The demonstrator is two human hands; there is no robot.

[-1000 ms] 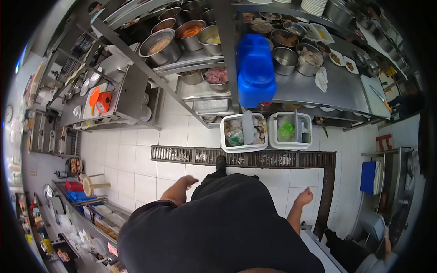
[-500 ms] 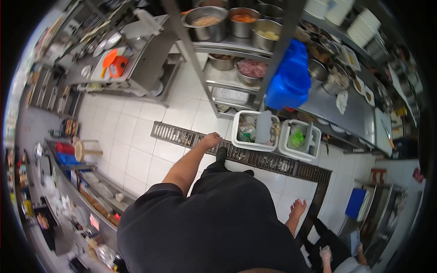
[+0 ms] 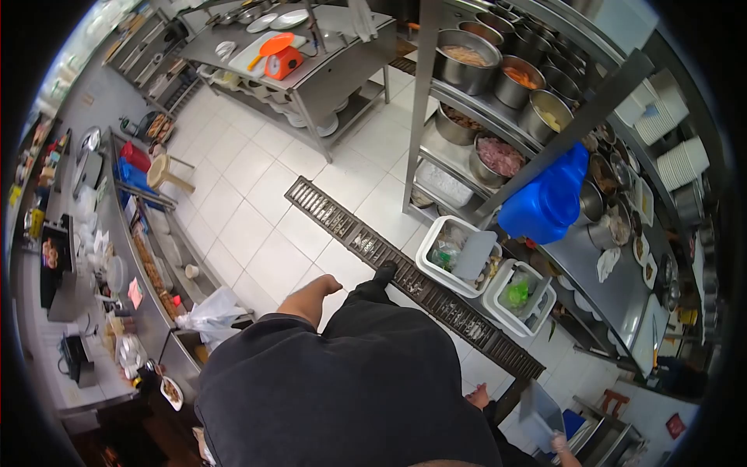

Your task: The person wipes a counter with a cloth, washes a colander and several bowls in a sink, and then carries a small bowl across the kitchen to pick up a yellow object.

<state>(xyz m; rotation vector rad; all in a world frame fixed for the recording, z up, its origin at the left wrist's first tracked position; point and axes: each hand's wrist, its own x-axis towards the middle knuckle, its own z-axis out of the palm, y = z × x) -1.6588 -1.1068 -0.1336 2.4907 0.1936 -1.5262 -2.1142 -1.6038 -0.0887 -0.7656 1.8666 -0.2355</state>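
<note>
My left hand (image 3: 330,285) hangs at my side over the white tiles, near my black shoe (image 3: 384,272); its fingers are foreshortened and I see nothing in it. My right hand (image 3: 477,396) is low on the other side, partly hidden by my body, with fingers apart and no object showing. It is near the floor drain grate (image 3: 498,342), touching nothing that I can make out. Past the grate stand a white bin with a grey lid flap (image 3: 447,268) and a second white bin (image 3: 498,307) with a green bag inside.
A steel rack (image 3: 424,132) holds pots of food; a blue plastic container (image 3: 548,202) sits beside it. At lower right, a co-worker's gloved hand (image 3: 559,444) is at a grey tub (image 3: 541,416). A stool (image 3: 159,171) and a counter (image 3: 152,303) line the left.
My view has turned and shifted forward; rack and bins sit further right. My left hand has swung back towards my body. The co-worker is closer to my right hand, with the grey tub.
</note>
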